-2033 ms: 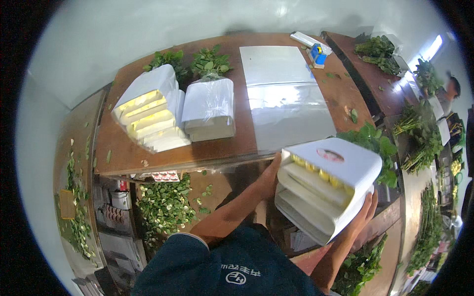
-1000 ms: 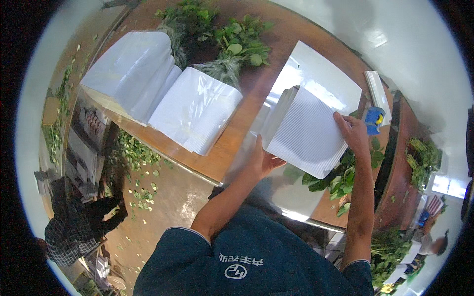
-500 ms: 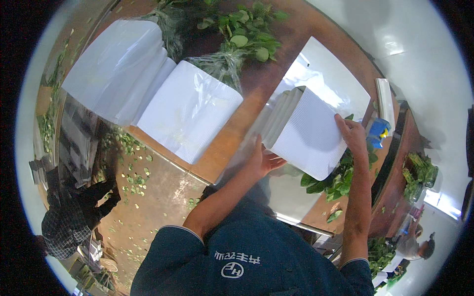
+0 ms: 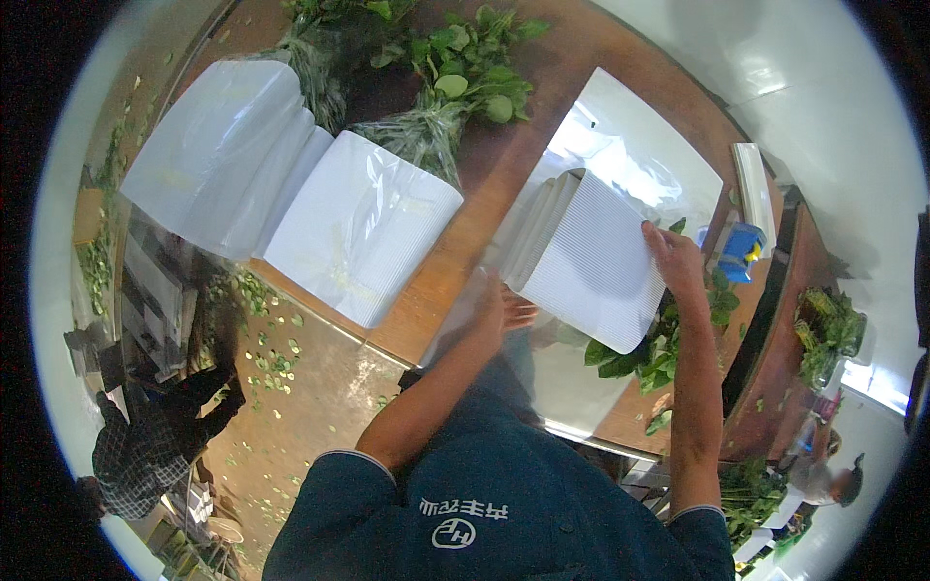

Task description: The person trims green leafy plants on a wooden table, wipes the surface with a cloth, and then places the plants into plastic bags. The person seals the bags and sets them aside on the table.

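A bundle wrapped in white corrugated cardboard (image 4: 601, 261) lies on a glossy white sheet (image 4: 659, 145), with leafy stems (image 4: 630, 360) coming out at its near right. My right hand (image 4: 675, 259) grips the right edge of the wrap, thumb on top and the other fingers partly hidden. Beside the near left corner is my left hand (image 4: 496, 308), somewhat blurred, its fingers apart and holding nothing that I can see. Two more white corrugated bundles in clear film, one at the far left (image 4: 208, 155) and one nearer the middle (image 4: 363, 228), rest on the brown table.
Leafy stems (image 4: 475, 73) stick out of the film at the back. To the right are a blue object with a yellow part (image 4: 741, 254) and a white strip (image 4: 753, 184). People stand at the lower left (image 4: 145, 445) and far right (image 4: 819, 479). Fallen leaves dot the floor (image 4: 320, 416).
My left hand has shifted slightly left and away from the bundle's corner. My right hand and the bundle appear a little further left, as the whole view has shifted somewhat.
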Available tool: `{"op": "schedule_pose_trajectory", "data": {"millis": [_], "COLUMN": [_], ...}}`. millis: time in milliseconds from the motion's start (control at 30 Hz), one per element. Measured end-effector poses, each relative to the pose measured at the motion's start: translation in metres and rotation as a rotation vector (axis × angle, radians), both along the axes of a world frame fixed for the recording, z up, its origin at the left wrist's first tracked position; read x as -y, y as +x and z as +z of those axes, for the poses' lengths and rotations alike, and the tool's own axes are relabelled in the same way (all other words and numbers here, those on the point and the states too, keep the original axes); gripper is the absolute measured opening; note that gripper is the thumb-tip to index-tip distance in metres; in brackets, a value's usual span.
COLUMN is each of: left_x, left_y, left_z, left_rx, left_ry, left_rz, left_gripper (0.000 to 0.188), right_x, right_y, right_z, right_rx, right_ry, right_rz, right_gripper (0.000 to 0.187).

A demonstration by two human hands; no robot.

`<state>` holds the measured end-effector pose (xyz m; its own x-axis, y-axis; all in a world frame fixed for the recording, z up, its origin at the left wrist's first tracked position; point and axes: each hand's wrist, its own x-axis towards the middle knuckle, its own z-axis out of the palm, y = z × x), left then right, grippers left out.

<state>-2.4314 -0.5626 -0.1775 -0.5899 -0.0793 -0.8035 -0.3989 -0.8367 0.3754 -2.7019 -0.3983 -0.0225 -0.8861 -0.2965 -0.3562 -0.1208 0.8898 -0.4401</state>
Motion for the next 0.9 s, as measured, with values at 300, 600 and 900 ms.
{"op": "schedule_pose_trajectory", "data": {"millis": [300, 600, 900], "left_x": [0.006, -0.007, 0.006], "left_y": [0.051, 0.053, 0.038], "left_z": [-0.004, -0.009, -0.016], "left_rx": [-0.143, -0.206, 0.337], "left_ry": [-1.983, -1.709, -1.746], "left_rz": [-0.535, -0.367, -0.446], "left_gripper": [0.043, 0.036, 0.024], "right_x": [0.000, -0.014, -0.020], "right_y": [0.029, 0.118, 0.140], "right_z": [0.019, 0.029, -0.001], "right_rx": [-0.420, -0.464, -0.452], "right_ry": [0.247, -0.263, -0.330], "right_rz": [0.147, 0.166, 0.235], "right_gripper": [0.067, 0.032, 0.027]}}
